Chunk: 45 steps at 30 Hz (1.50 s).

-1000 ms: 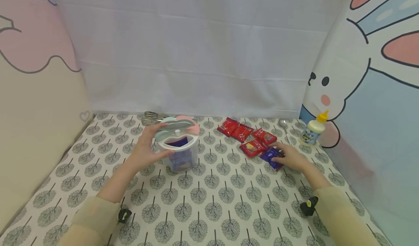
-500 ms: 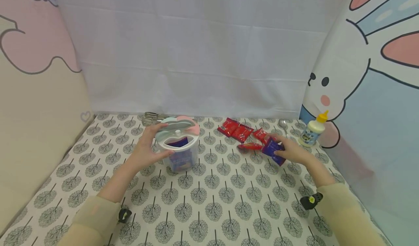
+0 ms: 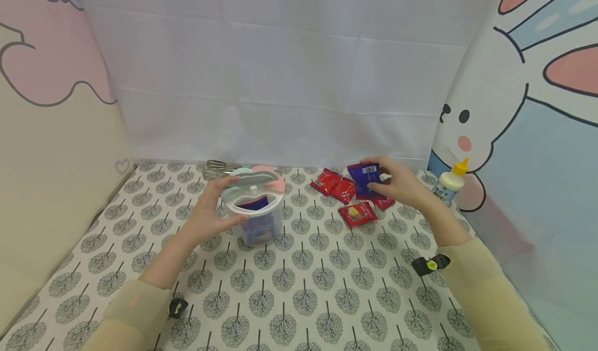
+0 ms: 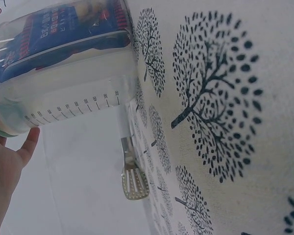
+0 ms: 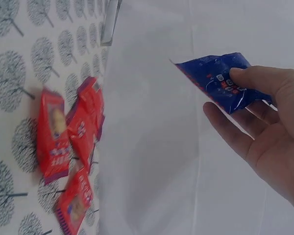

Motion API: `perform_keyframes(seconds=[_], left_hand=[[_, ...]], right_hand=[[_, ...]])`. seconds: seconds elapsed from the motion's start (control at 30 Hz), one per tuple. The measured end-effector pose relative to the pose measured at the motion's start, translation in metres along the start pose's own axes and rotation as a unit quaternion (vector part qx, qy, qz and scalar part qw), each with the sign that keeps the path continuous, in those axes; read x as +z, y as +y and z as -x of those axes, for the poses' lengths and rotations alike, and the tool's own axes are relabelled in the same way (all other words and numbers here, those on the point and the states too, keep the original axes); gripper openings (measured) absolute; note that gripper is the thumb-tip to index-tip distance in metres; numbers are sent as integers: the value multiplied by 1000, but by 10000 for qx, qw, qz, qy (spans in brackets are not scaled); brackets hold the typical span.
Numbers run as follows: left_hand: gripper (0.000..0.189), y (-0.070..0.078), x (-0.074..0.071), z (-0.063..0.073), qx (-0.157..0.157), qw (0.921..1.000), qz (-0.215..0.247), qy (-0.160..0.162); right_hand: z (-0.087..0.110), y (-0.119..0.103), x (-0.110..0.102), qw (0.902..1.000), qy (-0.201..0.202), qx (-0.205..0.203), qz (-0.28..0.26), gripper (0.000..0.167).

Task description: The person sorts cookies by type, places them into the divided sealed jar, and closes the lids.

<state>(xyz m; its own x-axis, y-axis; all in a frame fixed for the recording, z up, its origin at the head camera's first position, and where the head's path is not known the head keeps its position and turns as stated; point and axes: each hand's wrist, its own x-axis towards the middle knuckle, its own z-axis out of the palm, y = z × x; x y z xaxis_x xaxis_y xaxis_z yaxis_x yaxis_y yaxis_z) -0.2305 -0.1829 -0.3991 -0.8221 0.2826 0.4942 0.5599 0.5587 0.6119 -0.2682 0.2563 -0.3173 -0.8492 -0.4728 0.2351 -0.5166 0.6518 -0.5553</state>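
My left hand (image 3: 208,208) grips the top of a clear lidded container (image 3: 275,204), thumb on the near rim and fingers at the lid. Its pink and mint-green flap (image 3: 275,183) stands raised, and a blue packet (image 3: 256,204) shows through the opening. In the left wrist view, measuring marks run along the container wall (image 4: 73,100). My right hand (image 3: 401,181) pinches another blue snack packet (image 3: 365,177) between thumb and fingers, held up over the red packets. The right wrist view shows this blue packet (image 5: 218,81) away from the cloth.
Several red snack packets (image 3: 358,214) lie on the tree-patterned cloth (image 3: 303,304) right of the container. Slotted metal utensils (image 3: 217,168) lie behind it. A glue-like bottle with a yellow nozzle (image 3: 448,185) stands at the right edge. A white curtain (image 3: 289,81) hangs behind.
My right hand has lifted the blue packet from the cloth and moved it back and left, above the red packets. One red packet has shifted slightly. My left hand stays on the container.
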Motion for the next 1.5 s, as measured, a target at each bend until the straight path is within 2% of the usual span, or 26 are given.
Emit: perform_keyframes(seconds=[0.1,0.27,0.37,0.5,0.63,0.73,1.07,1.33,1.5], left_hand=[[94,0,0,0,-21,10000,-2,-14],[93,1,0,-1,-7,10000,2,6],[94,0,-1,-1,-42,10000,-24,-6],[93,0,-1,0,-50,10000,-29,-25],[93,0,-1,0,-11,10000,21,2],[93,0,-2,1,-32,10000,30,12],[92,-2,-1,0,-9,9999,103,-23],[93,-3,-1,2,-6,10000,-44,-67],[93,-4,0,1,155,9999,41,-23]], right_hand=[[-10,-22,-2,9997,-47,-30,-228,54],[-29,-56,0,9986,-4,-513,118,51],[-40,-73,6,9968,128,-778,112,49],[-51,-92,20,9955,114,-874,-356,46],[-62,-106,40,9882,-45,-1162,-1000,46],[-69,-113,56,9811,-151,-1471,-1249,48],[-88,-129,103,9703,-66,-2102,-1199,52],[-93,-128,124,9719,-212,-2087,-1064,51],[-88,-122,130,9742,-396,-2178,-450,47]])
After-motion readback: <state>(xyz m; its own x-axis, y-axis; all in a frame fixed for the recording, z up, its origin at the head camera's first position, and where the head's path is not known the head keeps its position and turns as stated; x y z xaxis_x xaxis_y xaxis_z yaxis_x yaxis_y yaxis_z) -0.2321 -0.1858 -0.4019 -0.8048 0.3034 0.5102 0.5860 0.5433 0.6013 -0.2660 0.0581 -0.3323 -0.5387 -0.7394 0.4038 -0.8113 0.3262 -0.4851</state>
